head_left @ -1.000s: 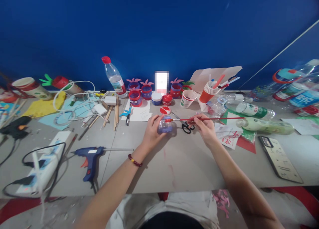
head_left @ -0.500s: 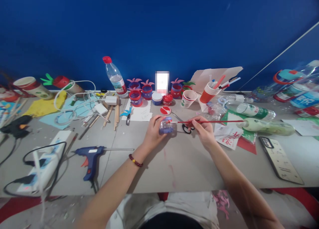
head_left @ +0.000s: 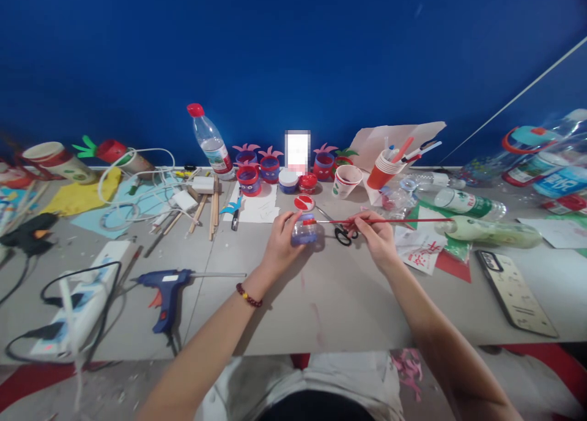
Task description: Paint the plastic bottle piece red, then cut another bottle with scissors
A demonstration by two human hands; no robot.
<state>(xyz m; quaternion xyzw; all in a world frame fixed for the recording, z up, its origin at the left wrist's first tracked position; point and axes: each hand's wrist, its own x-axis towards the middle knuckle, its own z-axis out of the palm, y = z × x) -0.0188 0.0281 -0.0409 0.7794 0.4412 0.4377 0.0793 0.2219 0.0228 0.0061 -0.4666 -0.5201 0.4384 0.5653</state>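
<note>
My left hand [head_left: 282, 241] is closed around a small clear plastic bottle piece [head_left: 303, 234] with blue-violet paint and a red patch near its top. In my right hand [head_left: 373, 231] a long red paintbrush [head_left: 403, 220] is pinched, held almost level. Its tip meets the red patch on the bottle piece. Black-handled scissors [head_left: 343, 235] lie just beyond my right fingers. A lid with red paint [head_left: 304, 203] rests behind the bottle piece, with an open jar of red paint [head_left: 307, 182] and a white-topped jar [head_left: 288, 181] farther back.
Painted cups with cut leaf tops [head_left: 249, 180] line the wall. A blue glue gun [head_left: 167, 286] and a power strip [head_left: 89, 296] lie on the left. To the right are a phone [head_left: 518, 296], plastic bottles [head_left: 470, 202] and an orange cup of pens [head_left: 384, 169].
The bottle piece has been tilted or turned in my left hand, and more red shows on it. The brush tip has shifted slightly left with it.
</note>
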